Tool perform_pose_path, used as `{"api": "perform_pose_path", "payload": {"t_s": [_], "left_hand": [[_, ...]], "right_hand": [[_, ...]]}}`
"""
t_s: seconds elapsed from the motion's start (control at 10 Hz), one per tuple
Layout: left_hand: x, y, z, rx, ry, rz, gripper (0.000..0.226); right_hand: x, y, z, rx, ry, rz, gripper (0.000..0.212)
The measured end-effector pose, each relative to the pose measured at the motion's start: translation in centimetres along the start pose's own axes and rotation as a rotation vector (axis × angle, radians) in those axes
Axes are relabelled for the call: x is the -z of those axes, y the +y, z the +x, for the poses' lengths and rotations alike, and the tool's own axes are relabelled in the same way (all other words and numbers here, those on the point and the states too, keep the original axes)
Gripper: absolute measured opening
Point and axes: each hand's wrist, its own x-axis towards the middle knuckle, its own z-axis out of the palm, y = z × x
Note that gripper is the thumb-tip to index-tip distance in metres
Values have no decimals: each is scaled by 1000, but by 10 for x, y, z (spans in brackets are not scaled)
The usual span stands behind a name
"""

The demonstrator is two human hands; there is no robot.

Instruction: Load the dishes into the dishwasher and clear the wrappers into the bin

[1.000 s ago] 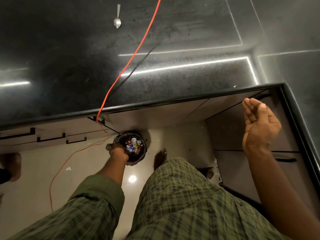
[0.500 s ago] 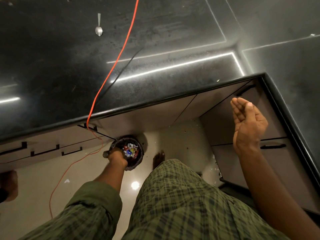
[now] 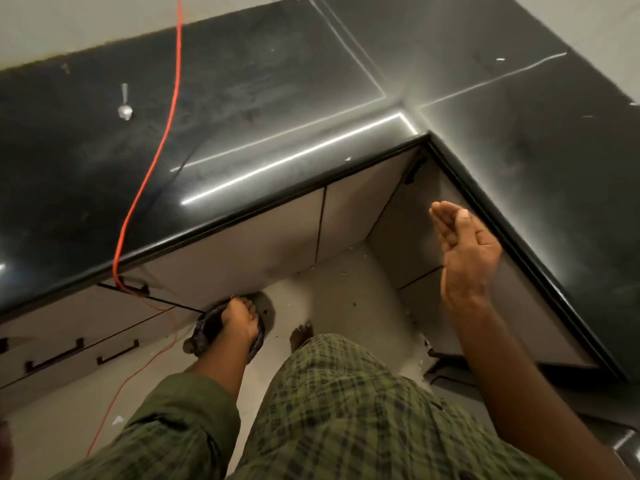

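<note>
left hand (image 3: 239,322): grips the rim of the round dark bin (image 3: 204,329), low by the floor under the counter (image 3: 242,133) edge | right hand (image 3: 465,251): raised, fingers straight, holds nothing | counter: glossy black stone, L-shaped; metal spoon (image 3: 124,103) and thin orange cable (image 3: 162,133) lie on it

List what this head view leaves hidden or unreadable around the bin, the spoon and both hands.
- Bin: its contents, covered by the left hand that grips its rim.
- Spoon: blurred, so clean or dirty cannot be told.
- Right hand: open and raised, seen edge-on; part of the palm is out of sight.
- Orange cable: both ends, cut off by the top edge and lost behind the sleeve.
- Dishwasher: not identifiable in this view.
</note>
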Motion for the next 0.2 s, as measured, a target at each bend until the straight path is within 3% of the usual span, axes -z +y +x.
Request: {"api": "perform_pose_path", "payload": {"t_s": [0.2], "left_hand": [[-43,-58,-43,-38,-193,53,57]], "right_hand": [[73,-8,-12,-54,74,75,28]]}}
